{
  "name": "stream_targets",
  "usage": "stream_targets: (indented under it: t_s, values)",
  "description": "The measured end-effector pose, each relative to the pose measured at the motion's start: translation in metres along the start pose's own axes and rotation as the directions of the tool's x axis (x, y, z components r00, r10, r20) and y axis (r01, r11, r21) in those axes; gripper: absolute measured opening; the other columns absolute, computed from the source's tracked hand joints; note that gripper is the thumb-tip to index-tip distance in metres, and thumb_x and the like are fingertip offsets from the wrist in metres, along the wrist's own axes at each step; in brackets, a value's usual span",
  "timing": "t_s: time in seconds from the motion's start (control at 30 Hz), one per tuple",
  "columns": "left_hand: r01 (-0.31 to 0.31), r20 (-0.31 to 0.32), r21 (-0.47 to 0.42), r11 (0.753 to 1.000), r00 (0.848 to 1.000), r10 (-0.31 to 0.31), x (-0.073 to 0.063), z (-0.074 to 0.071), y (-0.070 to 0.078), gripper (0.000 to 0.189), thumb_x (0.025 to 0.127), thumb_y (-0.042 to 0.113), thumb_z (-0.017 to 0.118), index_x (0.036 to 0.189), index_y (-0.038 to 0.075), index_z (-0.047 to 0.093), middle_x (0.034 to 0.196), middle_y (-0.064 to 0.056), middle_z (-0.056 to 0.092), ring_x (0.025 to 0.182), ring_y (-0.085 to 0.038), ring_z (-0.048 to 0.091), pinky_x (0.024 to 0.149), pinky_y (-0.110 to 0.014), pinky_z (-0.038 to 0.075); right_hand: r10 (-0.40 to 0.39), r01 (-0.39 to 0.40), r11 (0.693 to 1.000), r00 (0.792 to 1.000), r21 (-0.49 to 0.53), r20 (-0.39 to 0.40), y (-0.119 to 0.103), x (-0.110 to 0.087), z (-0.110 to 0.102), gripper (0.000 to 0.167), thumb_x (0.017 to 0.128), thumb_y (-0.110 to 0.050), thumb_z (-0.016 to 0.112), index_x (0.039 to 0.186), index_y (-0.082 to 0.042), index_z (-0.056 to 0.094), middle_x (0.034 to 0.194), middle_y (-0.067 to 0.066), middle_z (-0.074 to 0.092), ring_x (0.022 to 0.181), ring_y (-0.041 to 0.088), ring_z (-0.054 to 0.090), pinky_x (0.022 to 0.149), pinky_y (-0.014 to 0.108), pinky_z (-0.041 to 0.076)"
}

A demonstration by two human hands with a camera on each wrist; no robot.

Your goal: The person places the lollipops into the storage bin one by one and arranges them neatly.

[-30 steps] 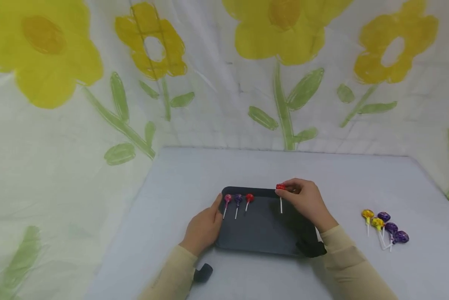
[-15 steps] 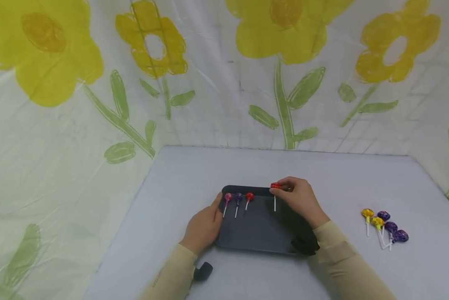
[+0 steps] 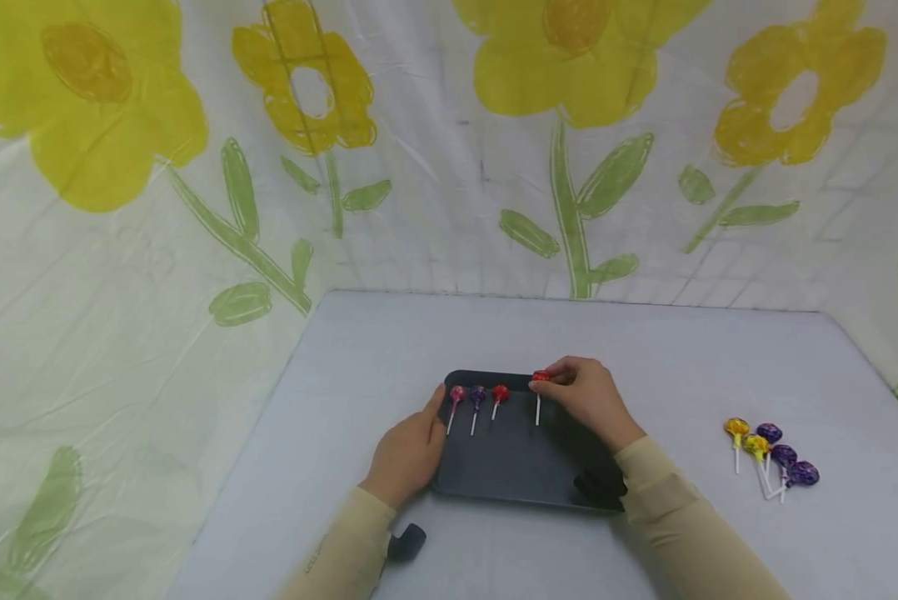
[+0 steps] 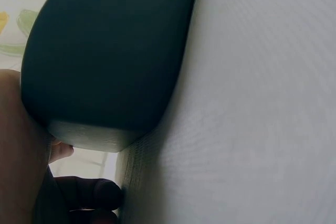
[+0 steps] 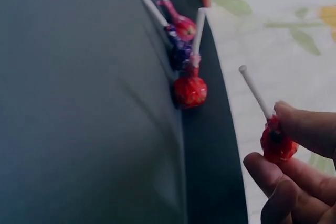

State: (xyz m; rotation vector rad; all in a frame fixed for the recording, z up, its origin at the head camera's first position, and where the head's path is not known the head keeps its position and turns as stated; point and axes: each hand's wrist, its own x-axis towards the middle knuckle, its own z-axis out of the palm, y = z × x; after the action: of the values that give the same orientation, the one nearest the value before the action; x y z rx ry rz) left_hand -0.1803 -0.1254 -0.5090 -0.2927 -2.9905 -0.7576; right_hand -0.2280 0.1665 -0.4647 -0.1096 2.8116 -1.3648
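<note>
My right hand point(image 3: 590, 400) pinches a red-wrapped lollipop point(image 3: 541, 377) by its candy end, above the back rim of a dark tray point(image 3: 524, 467). In the right wrist view, this held lollipop point(image 5: 277, 141) sits between thumb and fingers, its white stick pointing away. Three lollipops lie side by side along the tray's back left: a pink one point(image 3: 457, 394), a purple one point(image 3: 477, 395) and a red one point(image 3: 500, 392), sticks toward the front. At the tray's left edge my left hand point(image 3: 407, 454) grips the rim; its fingers are partly hidden in the head view.
To the right of the tray, several yellow and purple lollipops point(image 3: 783, 455) lie in a loose cluster on the white table point(image 3: 719, 358). A white curtain point(image 3: 434, 208) with painted yellow flowers hangs behind the table.
My right hand has moved left along the tray's back rim with the red lollipop, closer to the row of three. The left hand has stayed at the tray's left edge.
</note>
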Motion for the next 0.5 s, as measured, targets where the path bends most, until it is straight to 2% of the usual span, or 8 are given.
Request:
stream_targets:
  t_s: [0.2,0.33,0.5]
  values:
    - [0.006,0.009,0.004,1.000,1.000,-0.006,-0.0005,-0.0015,0.0020,0.058,0.106,0.023,0.043,0.163,0.017,0.042,0.066,0.003,0.046,0.057,-0.013,0.041,0.057,-0.032,0.037,0.034,-0.033,0.999,0.999,-0.043,0.015,0.0032,0.0006,0.0030,0.036,0.089,-0.035,0.085,0.107,-0.006,0.079,0.099,0.009,0.078,0.091,0.024,0.072,0.076,0.043,0.057]
    - [0.001,0.006,0.005,1.000,1.000,-0.001,-0.0006,-0.0013,0.0020,0.058,0.105,0.022,0.043,0.163,0.017,0.042,0.066,0.003,0.047,0.057,-0.014,0.041,0.057,-0.033,0.038,0.044,-0.043,0.996,0.999,-0.073,0.015,0.0022,0.0011,0.0040,0.035,0.086,-0.037,0.087,0.105,-0.008,0.080,0.097,0.007,0.079,0.088,0.022,0.072,0.075,0.042,0.057]
    - [0.003,0.008,0.002,1.000,1.000,-0.003,0.0001,-0.0012,0.0015,0.057,0.106,0.023,0.043,0.163,0.018,0.042,0.066,0.003,0.047,0.057,-0.014,0.041,0.057,-0.033,0.037,0.021,-0.019,0.995,1.000,-0.098,0.023,-0.0001,0.0021,0.0062,0.034,0.085,-0.035,0.088,0.103,-0.008,0.080,0.094,0.005,0.079,0.085,0.021,0.072,0.073,0.041,0.057]
